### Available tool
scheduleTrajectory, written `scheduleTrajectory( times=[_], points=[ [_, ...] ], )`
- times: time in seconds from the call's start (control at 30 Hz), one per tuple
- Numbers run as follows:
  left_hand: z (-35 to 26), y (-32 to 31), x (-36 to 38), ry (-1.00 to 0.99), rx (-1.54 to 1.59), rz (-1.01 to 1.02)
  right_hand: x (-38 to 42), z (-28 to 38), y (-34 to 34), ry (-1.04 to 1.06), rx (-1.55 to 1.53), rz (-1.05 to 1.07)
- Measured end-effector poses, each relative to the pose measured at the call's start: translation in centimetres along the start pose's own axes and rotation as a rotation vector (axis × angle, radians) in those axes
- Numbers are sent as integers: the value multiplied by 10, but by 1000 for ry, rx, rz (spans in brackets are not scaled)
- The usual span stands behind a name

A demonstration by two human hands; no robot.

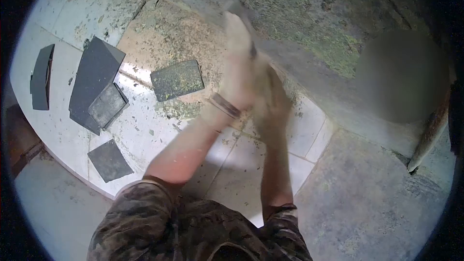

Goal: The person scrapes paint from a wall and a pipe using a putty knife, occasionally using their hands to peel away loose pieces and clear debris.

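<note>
My left hand (238, 65), with a dark band at the wrist, is stretched out with its fingers pointing away from me over the tiled surface. Motion blurs it, and a grey smear shows beside its fingertips that I cannot make out. Against its right side is my right hand (272, 99), so smeared that its fingers do not show. Left of my hands lies a dark rectangular block (178, 80) sprinkled with green crumbs. Further left, a smaller grey block (107, 106) rests on a large dark flat piece (94, 79).
A square dark piece (110, 161) and a narrow curved dark piece (42, 77) lie on the white tiles (63, 130). Green crumbs (169, 34) are scattered over the surface and the rough ground (309, 24) beyond. A stick (427, 140) leans at right, below a blurred round patch.
</note>
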State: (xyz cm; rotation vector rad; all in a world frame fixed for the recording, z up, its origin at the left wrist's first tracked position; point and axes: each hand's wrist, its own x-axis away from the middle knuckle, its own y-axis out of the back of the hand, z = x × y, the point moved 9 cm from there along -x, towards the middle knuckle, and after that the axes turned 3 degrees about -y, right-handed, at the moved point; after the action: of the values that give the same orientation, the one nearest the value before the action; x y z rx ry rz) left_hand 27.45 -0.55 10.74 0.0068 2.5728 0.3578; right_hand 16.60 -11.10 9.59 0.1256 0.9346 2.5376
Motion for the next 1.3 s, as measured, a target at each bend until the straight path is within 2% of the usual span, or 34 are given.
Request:
scheduleTrajectory(
  times=[0.1,0.13,0.2,0.23,0.27,0.3,0.37,0.4,0.47,0.5,0.57,0.63,0.73,0.77,0.83,0.9,0.97,1.0,1.07,1.1,1.17,1.2,1.23,1.27,1.3],
  points=[
    [-35,-53,21,321,-10,773,33,-28,53,-51,115,24],
    [-40,-67,37,333,-9,759,44,-34,66,-222,-17,-41],
    [-59,-65,62,82,99,159,48,-42,71,-161,0,-111],
    [-51,-57,46,151,330,83,42,-32,64,-101,86,-62],
    [-29,-69,47,360,323,387,33,-25,53,-35,164,-16],
    [-15,-55,38,566,303,690,26,-42,34,-193,19,8],
    [14,-37,25,94,126,197,7,-24,-12,220,442,14],
    [16,-32,21,81,122,202,1,-15,-20,221,434,2],
    [31,-20,13,220,165,138,-9,1,-19,141,43,-46],
    [20,-26,15,95,135,101,-2,-6,-11,135,39,-49],
    [6,-62,50,234,287,325,21,-46,18,-50,146,16],
    [-12,-74,65,220,251,280,41,-53,52,-77,34,-24],
    [-41,-77,71,164,181,197,51,-65,61,-305,-127,-129],
    [-30,-79,74,151,28,336,46,-65,54,-306,-131,-131],
    [13,-59,39,406,403,365,17,-27,12,1,64,-39],
    [27,-12,18,-117,-219,103,-4,-12,-35,292,227,-88],
    [70,11,-11,108,21,39,-34,20,-61,81,-230,-3],
    [64,10,-16,94,19,45,-36,22,-56,83,-239,-16],
    [61,4,-10,249,84,64,-34,25,-43,115,-185,-10],
    [24,-7,-1,48,37,129,-26,7,-32,39,59,39],
    [-22,-31,25,-128,101,20,-1,-5,14,22,132,70],
    [-38,-35,33,-115,107,8,24,-19,46,-53,-92,-45],
    [-56,-45,39,-65,135,88,46,-31,69,-128,-314,-159],
    [-74,-55,42,-24,166,170,53,-26,73,-120,-299,-154],
    [-90,-64,44,7,200,258,60,-31,84,-208,-297,-252]
  ],
)
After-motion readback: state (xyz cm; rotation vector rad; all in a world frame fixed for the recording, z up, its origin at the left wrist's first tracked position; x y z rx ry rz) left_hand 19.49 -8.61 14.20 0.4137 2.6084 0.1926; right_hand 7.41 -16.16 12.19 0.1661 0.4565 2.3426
